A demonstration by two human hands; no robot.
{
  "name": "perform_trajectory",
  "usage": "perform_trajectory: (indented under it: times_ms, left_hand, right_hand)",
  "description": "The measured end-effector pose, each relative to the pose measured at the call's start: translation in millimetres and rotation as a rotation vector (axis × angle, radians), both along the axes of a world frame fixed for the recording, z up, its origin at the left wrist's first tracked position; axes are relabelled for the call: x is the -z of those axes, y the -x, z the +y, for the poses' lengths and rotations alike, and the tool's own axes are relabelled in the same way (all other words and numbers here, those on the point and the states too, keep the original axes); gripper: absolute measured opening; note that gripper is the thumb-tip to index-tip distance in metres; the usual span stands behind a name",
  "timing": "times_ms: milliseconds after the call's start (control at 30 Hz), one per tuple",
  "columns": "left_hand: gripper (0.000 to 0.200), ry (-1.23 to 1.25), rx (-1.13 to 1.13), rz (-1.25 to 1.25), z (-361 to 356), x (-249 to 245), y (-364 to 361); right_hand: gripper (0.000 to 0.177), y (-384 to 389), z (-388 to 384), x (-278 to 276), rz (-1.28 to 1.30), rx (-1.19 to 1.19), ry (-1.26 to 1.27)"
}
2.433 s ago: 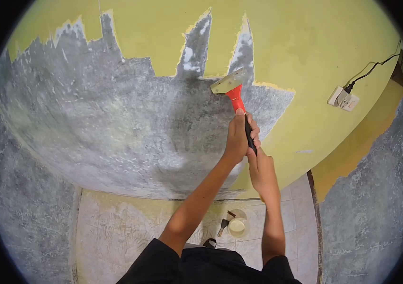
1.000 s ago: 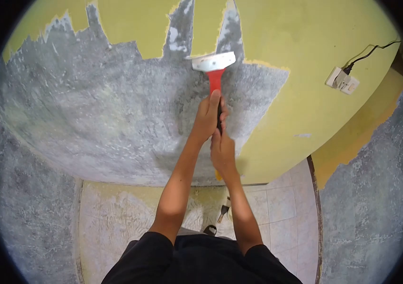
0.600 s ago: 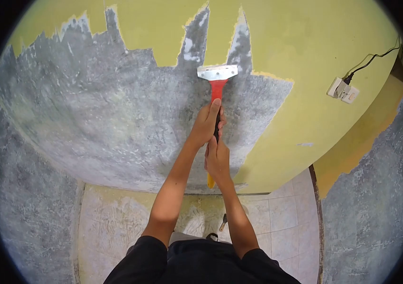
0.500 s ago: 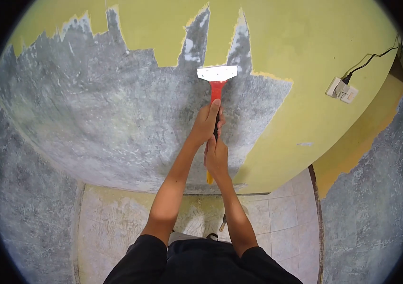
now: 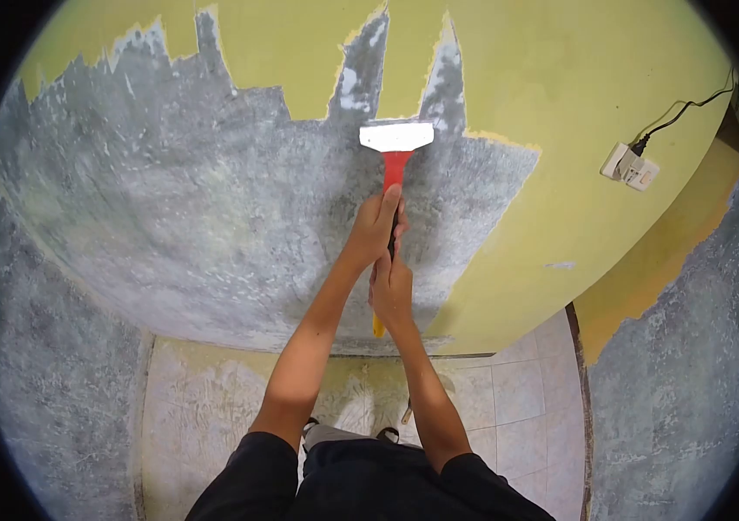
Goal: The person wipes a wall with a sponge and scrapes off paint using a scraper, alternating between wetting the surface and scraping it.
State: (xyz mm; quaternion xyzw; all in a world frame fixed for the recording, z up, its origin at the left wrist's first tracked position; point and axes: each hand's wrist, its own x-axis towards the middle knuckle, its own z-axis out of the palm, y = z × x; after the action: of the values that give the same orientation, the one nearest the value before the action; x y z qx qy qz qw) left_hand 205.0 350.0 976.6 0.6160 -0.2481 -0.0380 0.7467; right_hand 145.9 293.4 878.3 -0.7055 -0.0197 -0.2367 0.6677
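Observation:
Both of my hands are wrapped round the long handle of a wall scraper (image 5: 396, 137), which has a wide white metal head, a red neck and a yellow butt end. My left hand (image 5: 376, 227) grips the upper part of the handle, its thumb lying along it. Lower down, my right hand (image 5: 392, 293) is closed on the handle near the yellow end. The scraper's head lies over bare grey wall (image 5: 239, 191), with its edge just below a strip of yellow paint (image 5: 402, 78) between two scraped grey peaks.
A wall socket (image 5: 630, 167) with a black plug and cord is on the yellow wall at right. Below, flakes and dust cover part of the tiled floor (image 5: 213, 391). A small tool (image 5: 407, 412) lies by my feet. More part-scraped wall (image 5: 682, 373) stands at far right.
The scraper has drawn slightly down and left, away from the yellow strip's lower edge. Both hands keep their grip, and my view has shifted a little.

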Motion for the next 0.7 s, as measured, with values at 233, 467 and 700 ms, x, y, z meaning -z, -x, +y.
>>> perform_trajectory:
  times_ms: [233, 467, 700]
  left_hand:
    - [0.047, 0.009, 0.007, 0.003, 4.1, 6.8, 2.3]
    - [0.048, 0.021, -0.002, 0.007, 4.7, 1.5, 0.2]
    - [0.050, -0.014, -0.016, 0.015, 7.2, -8.1, 5.3]
  right_hand:
    - [0.041, 3.1, 0.9, -12.7, -0.002, -0.041, -0.033]
    - [0.044, 2.6, 1.3, -4.3, 0.003, -0.052, -0.038]
    - [0.039, 3.3, 5.7, -3.5, 0.052, -0.039, -0.027]
